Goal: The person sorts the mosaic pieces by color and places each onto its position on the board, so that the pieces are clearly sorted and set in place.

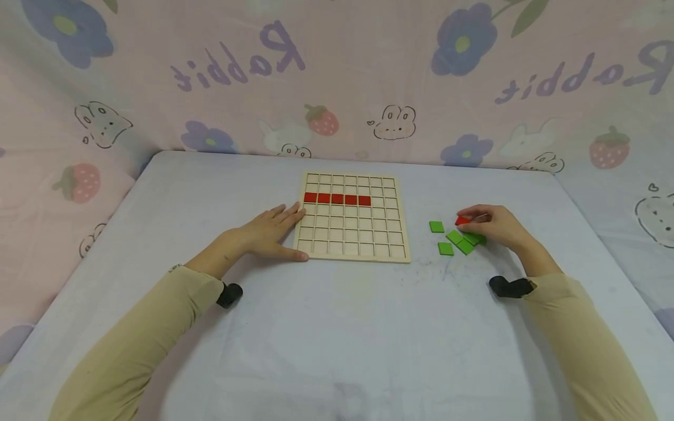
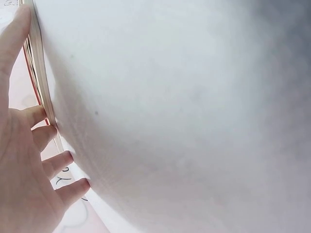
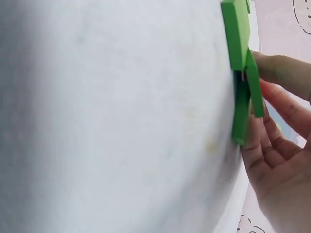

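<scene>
A square wooden grid board lies on the table, with several red tiles side by side in its third row from the back, starting at the left edge. My left hand rests by the board's left side, fingers spread, thumb at the near left corner; the left wrist view shows its fingers along the board's edge. To the right of the board, my right hand pinches a red square tile between thumb and fingers. Under and beside it lie several green tiles, some overlapping; they partly hide the fingers in the right wrist view.
A white cloth covers the table. Behind it and at both sides hangs a pink curtain with flowers, rabbits and strawberries. One green tile and another green tile lie apart, between the board and the pile.
</scene>
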Tool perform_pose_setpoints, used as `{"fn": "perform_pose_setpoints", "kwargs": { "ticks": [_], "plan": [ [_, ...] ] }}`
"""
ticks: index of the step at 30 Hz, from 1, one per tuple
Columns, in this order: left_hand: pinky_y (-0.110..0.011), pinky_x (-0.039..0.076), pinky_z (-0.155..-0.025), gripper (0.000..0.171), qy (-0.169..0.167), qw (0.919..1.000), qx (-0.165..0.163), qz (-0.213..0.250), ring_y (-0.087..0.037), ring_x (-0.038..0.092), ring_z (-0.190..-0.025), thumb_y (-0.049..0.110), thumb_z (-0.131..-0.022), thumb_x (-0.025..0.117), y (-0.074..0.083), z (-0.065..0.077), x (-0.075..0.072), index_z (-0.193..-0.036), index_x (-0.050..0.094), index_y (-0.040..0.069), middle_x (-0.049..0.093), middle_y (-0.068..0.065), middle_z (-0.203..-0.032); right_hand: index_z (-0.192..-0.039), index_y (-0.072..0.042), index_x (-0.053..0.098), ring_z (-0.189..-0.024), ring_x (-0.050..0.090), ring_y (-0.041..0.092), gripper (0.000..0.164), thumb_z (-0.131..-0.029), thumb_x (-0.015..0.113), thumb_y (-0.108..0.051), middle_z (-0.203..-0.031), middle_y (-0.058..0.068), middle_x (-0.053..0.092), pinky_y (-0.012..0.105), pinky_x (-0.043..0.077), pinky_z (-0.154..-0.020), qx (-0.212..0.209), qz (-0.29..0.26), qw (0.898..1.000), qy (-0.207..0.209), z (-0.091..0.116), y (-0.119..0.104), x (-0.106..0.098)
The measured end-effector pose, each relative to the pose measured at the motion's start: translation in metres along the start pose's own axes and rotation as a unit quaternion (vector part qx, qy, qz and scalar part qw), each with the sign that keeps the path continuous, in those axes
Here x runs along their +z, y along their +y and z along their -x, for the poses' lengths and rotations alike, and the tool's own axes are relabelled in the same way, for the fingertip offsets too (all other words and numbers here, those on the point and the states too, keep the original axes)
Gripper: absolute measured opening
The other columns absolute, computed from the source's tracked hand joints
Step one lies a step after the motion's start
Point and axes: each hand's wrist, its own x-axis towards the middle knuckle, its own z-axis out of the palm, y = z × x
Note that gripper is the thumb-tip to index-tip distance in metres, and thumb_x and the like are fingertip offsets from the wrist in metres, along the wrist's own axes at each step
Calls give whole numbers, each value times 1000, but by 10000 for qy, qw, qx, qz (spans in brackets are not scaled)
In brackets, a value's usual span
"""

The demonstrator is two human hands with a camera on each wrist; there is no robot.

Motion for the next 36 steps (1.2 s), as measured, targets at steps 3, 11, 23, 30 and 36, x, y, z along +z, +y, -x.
{"fn": "perform_pose_setpoints", "kwargs": {
  "ticks": [3, 11, 23, 30, 36],
  "plan": [
    [-56, 6, -118, 104, 13, 10000, 23, -7, -39, -1, -148, 63, -84, 60, 1, 0, 0, -155, 6, 11, -3, -9, -162, -129, -4, 59, -91, 53, 11, 52, -89, 67, -37, -119, 19, 61, 25, 42, -79, -24, 11, 10000, 89, -1, 0, 1],
    [-55, 5, -119, 104, -17, 10000, -13, -13, -39, -1, -148, 63, -84, 60, 1, 0, -1, -155, 5, 11, -3, -9, -162, -127, -4, 60, -85, 51, 11, 49, -90, 67, -34, -109, 15, 62, 21, 41, -73, -52, -45, 9999, 147, -5, -3, 4],
    [-54, 5, -119, 104, -45, 10000, -56, -18, -38, -1, -148, 65, -84, 59, 1, 0, -2, -155, 4, 12, -4, -7, -162, -126, -4, 60, -88, 53, 16, 50, -89, 68, -36, -116, 18, 62, 20, 44, -70, -31, -56, 9999, 110, -15, -13, 7],
    [-54, 5, -119, 105, -14, 10000, -41, -29, -38, -2, -148, 65, -83, 59, 0, 1, -2, -155, 5, 12, -4, -7, -162, -123, -3, 62, -82, 53, 9, 48, -88, 69, -35, -112, 18, 64, 19, 45, -67, -153, -42, 9997, 159, -19, -16, 10],
    [-53, 6, -119, 106, -2, 10000, -8, -27, -38, -1, -148, 66, -82, 60, 0, 0, -1, -155, 5, 13, -4, -6, -162, -124, -3, 62, -90, 56, 16, 49, -88, 69, -34, -115, 20, 63, 21, 45, -69, -132, -49, 9997, 197, -23, -18, 14]
  ]
}}
